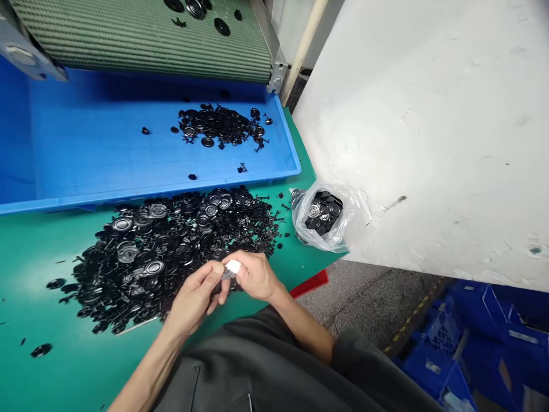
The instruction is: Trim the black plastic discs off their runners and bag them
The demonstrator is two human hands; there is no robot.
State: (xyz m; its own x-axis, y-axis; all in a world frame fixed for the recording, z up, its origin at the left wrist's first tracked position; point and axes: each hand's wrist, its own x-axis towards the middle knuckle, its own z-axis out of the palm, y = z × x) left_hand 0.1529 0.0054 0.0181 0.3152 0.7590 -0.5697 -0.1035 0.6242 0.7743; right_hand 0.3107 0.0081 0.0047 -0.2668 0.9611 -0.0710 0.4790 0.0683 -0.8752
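My left hand (194, 294) pinches a small round black disc (227, 274) between thumb and fingers, just over the near edge of the pile. Closed against it from the other side is my right hand (258, 277), with a small white piece (234, 266) at its fingertips; whether this is cloth, paper or something else I cannot tell. The white piece lies over part of the disc. Beyond both hands, a wide heap of black plastic discs and small pronged parts (184, 240) spreads across the green tabletop (38, 246).
A blue tray (103, 154) holds a smaller heap of black parts (218, 123). Above it ends a green conveyor belt (141, 40). To the right, a clear plastic bag (338, 234) contains black discs, beside a white panel (429, 131). Blue crates (450, 337) stand on the floor.
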